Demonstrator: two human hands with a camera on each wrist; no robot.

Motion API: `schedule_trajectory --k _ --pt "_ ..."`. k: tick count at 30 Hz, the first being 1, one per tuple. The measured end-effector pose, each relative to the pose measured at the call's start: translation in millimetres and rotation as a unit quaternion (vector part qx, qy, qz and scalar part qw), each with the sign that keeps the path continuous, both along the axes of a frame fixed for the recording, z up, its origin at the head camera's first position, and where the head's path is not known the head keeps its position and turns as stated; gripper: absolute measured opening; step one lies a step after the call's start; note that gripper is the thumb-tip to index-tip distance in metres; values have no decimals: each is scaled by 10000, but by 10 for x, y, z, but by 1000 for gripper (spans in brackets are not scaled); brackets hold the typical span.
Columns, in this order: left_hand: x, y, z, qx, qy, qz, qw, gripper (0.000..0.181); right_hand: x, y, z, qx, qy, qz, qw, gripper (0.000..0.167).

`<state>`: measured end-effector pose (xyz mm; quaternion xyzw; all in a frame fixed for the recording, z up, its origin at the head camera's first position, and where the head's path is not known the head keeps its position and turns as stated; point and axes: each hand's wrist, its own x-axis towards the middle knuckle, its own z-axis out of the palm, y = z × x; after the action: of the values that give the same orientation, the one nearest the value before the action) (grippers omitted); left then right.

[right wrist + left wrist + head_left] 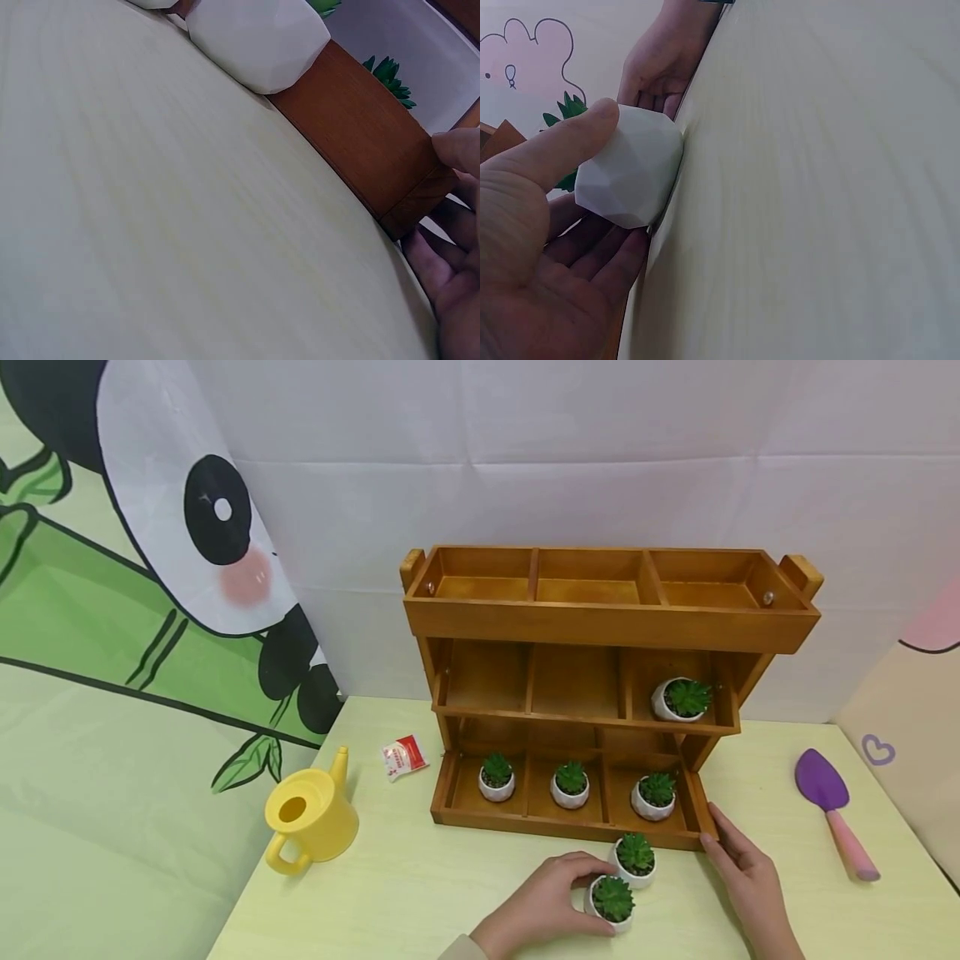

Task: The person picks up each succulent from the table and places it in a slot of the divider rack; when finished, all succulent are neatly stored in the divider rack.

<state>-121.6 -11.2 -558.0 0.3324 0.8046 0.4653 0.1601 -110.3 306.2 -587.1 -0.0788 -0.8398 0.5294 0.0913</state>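
My left hand [551, 897] grips a white faceted pot with a green succulent [612, 899] near the table's front; in the left wrist view the thumb and fingers lie round the pot [630, 169]. Just behind it stands another potted succulent [634, 860]. At the wooden shelf's [615, 625] lower right front corner, my right hand [753, 885] holds the bottom tray's end, thumb on the front and fingers along the side, as the right wrist view shows at the tray corner [375, 135]. Three potted succulents stand in the bottom tray, one in each compartment, and one [681, 699] in the middle tier's right compartment.
A yellow watering can [313, 818] stands at the left of the table, with a red and white packet [404, 757] behind it. On the right lies a purple shovel with a pink handle [851, 843]. A printed cloth [150, 710] hangs at the left.
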Motion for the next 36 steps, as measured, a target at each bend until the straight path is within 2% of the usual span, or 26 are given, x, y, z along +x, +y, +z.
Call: schedule_trajectory --k 10,16,21,25,36 --pt "-9 -14 -49 339 -430 -49 9985 55 6 0 9 -21 -22 -30 10000 58" --pt "-12 -12 -68 664 -789 -73 9946 53 5 1 9 6 -21 -44 10000 58" --pt "-8 -18 -61 752 -1017 -48 9920 52 0 4 4 35 -121 -58 9999 59" --pt "-1 -21 -52 832 -1064 -39 9908 53 4 1 6 12 -125 -53 9999 59" --pt "18 -27 -45 803 -790 90 9936 52 8 -3 8 -23 -9 -34 10000 58"
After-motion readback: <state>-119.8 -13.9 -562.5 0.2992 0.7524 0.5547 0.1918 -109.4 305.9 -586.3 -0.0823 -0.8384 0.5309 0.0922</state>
